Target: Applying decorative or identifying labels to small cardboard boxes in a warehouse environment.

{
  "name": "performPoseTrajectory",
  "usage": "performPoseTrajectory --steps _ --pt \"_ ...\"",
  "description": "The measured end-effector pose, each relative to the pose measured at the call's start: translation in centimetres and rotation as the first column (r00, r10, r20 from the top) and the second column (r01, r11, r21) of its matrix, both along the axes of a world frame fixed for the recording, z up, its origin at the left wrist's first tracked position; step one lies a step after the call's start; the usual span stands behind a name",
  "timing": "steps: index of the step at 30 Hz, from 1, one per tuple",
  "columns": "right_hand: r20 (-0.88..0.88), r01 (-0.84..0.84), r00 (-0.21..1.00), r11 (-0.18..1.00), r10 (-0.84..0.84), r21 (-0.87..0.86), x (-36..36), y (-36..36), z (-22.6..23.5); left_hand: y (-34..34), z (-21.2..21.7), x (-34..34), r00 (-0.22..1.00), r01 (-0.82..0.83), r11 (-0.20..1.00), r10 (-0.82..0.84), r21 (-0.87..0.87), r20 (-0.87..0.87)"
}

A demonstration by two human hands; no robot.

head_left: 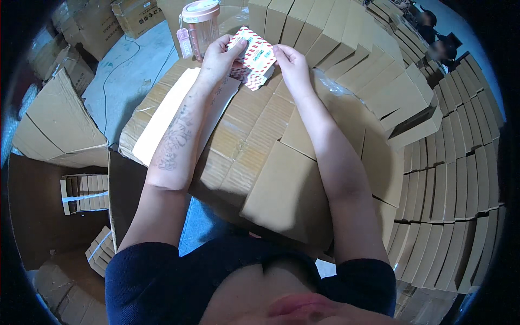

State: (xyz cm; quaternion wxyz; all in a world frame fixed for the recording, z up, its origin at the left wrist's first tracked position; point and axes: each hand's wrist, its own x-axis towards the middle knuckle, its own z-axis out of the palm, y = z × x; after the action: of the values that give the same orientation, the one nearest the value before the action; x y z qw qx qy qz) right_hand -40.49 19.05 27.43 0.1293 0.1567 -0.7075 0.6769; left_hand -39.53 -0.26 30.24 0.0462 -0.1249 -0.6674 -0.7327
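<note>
Above the far part of a large cardboard box, both hands hold a card (259, 54) with a red-and-white striped border. My left hand (218, 58) is closed on its left side, the thumb lying over the face. At the opposite edge my right hand (292, 60) pinches the card between thumb and fingers. More striped cards (252, 81) lie just below on the box top (238, 135), partly covered by the held one. White paper sheets (162, 122) rest under and beside my left forearm.
A clear cup (205, 38) with a pink lid and a hanging tag stands behind my left hand. Rows of brown cartons (303, 27) curve around the far and right sides. An open carton (54, 211) at lower left holds strapped bundles. Other people (428, 21) are at the far right.
</note>
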Motion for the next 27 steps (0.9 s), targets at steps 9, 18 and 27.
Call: performPoseTrajectory --steps 9,18,27 --pt "-0.734 0.566 0.669 0.559 0.118 0.606 3.2 -1.9 2.8 -1.6 0.0 -0.8 0.992 0.106 0.991 -0.112 0.083 0.065" --pt "-0.771 0.543 0.627 0.645 0.115 0.538 3.2 -2.1 2.8 -1.9 -0.2 -0.8 0.971 0.204 0.979 -0.2 -0.018 0.13" --pt "-0.792 0.55 0.604 0.671 0.09 0.497 3.5 -2.5 3.0 -2.1 -0.1 -1.1 0.974 0.187 0.98 -0.177 -0.066 0.139"
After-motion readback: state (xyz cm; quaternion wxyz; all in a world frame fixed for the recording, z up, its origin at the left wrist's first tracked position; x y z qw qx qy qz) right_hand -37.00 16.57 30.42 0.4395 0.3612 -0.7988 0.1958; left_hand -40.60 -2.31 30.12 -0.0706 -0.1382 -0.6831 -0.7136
